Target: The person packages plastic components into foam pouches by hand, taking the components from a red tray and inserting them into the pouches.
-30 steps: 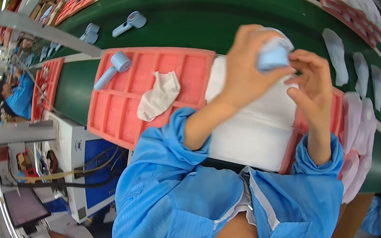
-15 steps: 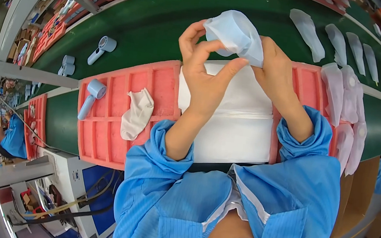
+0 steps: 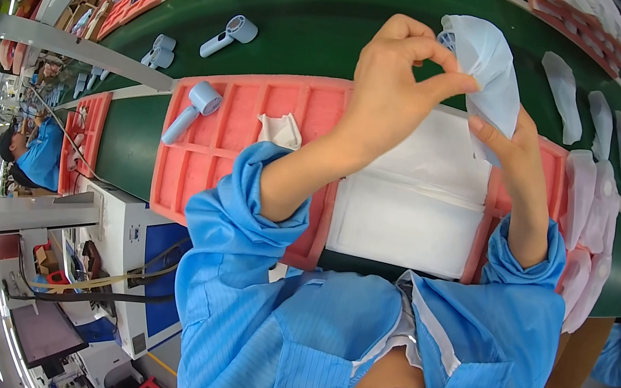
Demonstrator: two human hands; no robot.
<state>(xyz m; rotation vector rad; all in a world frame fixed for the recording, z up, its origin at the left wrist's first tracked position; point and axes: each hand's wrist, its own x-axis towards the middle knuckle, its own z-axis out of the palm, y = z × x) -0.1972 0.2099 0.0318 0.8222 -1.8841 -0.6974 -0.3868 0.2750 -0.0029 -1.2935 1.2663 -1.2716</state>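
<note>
The left hand [image 3: 395, 87] pinches a pale bag [image 3: 495, 69] over a mostly covered device, the right hand [image 3: 519, 148] gripping below. Bagged pieces [image 3: 562, 98] lie right of the fingers; bare blue devices [image 3: 204, 98] remain left.

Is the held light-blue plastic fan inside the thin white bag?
Mostly in: the bag wraps the fan; some ribbed grille shows.

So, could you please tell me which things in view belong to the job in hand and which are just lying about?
Apparently part of the job:
wrapped blue device, held in the left hand and right hand
bare blue device on the pink tray
flat white stack
wrapped pieces at right

Apparently just lying about:
crumpled white cloth
monitor at lower left
</note>
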